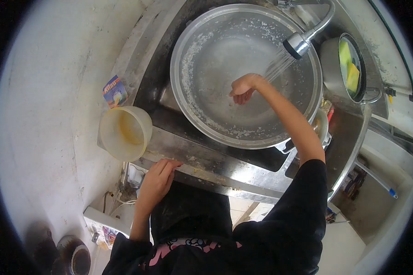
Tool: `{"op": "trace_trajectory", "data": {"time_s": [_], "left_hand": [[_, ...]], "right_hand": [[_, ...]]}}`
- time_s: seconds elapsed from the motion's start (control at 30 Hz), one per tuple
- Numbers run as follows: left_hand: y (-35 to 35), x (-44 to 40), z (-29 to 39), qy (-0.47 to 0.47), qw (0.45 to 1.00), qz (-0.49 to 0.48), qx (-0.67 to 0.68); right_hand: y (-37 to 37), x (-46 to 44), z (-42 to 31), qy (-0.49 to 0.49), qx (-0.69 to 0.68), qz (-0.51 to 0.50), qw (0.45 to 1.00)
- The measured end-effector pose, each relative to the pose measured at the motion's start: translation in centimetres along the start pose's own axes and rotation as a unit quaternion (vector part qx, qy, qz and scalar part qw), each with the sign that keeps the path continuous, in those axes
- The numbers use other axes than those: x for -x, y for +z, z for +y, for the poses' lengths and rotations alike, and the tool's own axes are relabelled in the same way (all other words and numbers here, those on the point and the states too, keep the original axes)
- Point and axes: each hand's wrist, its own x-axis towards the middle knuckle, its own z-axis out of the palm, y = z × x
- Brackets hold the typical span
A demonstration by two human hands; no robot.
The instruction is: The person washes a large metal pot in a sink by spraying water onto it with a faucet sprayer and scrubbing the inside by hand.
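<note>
A large round metal basin (243,120) sits over the sink, with white grain-like bits stuck around its inner wall. Water streams into it from a flexible faucet (298,44). My right hand (244,88) is above the middle of the basin, beside the spray, its fingers curled in; whatever they may hold is hidden. My left hand (159,178) rests on the front rim of the sink (206,172) with fingers extended and nothing in them. Near it, a translucent plastic tub (137,123) with a yellowish stain stands tilted at the sink's left corner.
A metal pot (330,62) with green and yellow sponges (352,75) stands right of the basin. A blue printed packet (114,91) lies behind the tub. Dishes are partly hidden beneath my right forearm. A white wall borders the left side.
</note>
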Motion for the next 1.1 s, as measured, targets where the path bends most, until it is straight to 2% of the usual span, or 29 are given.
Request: {"op": "trace_trajectory", "data": {"time_s": [0.07,0.2,0.23,0.27,0.4,0.47,0.53,0.6,0.63,0.7,0.73,0.8,0.83,0.9,0.97,1.03,1.1], "left_hand": [[0.1,0.0,0.1,0.000,1.000,-0.002,-0.002],[0.0,-0.3,0.0,0.000,1.000,0.001,-0.008],[-0.1,-0.4,0.1,0.001,1.000,0.003,-0.013],[-0.2,-0.5,0.2,0.002,1.000,0.005,-0.018],[-0.3,-0.7,0.2,0.000,1.000,0.000,-0.024],[-0.3,-0.8,0.3,0.007,1.000,0.001,-0.024],[-0.2,-0.9,0.3,0.014,1.000,0.004,-0.028],[-0.1,-1.2,0.2,0.021,0.999,0.006,-0.033],[-0.1,-1.3,0.2,0.026,0.999,0.004,-0.033],[-0.1,-1.6,0.3,0.032,0.999,0.000,-0.034],[0.0,-1.8,0.5,0.038,0.999,0.002,-0.036],[0.0,-2.0,0.7,0.046,0.998,0.001,-0.041],[0.0,-2.2,0.8,0.049,0.998,-0.004,-0.041],[0.1,-2.4,1.0,0.052,0.998,-0.011,-0.042],[0.1,-2.4,1.1,0.058,0.997,-0.011,-0.046],[0.1,-2.3,1.2,0.044,0.998,-0.016,-0.034],[0.0,-2.3,1.1,0.029,0.999,-0.020,-0.022]], "right_hand": [[0.1,0.0,0.0,0.015,0.080,0.098,0.992],[0.2,1.3,-0.1,0.033,0.175,0.162,0.971],[0.6,1.7,0.7,-0.081,-0.012,0.134,0.988],[0.8,2.1,1.6,-0.190,-0.200,0.100,0.956],[-0.2,5.3,4.8,-0.199,-0.220,0.091,0.951],[-0.8,6.1,7.5,-0.389,-0.300,0.198,0.848],[0.9,12.1,4.7,-0.390,-0.382,0.330,0.770],[1.1,14.9,4.4,-0.495,-0.442,0.370,0.650],[1.6,16.1,3.8,-0.496,-0.443,0.370,0.649],[2.8,17.9,2.4,-0.592,-0.460,0.335,0.571],[3.1,18.1,1.9,-0.593,-0.461,0.335,0.569],[3.5,18.0,1.0,-0.448,-0.304,0.545,0.640],[3.0,17.7,1.0,-0.448,-0.305,0.545,0.639],[1.6,16.8,1.0,-0.367,-0.270,0.602,0.656],[2.0,16.6,-1.2,-0.390,-0.292,0.597,0.638],[1.0,15.9,-1.8,-0.392,-0.275,0.637,0.604],[1.0,16.4,-2.5,-0.400,-0.277,0.628,0.607]]}}
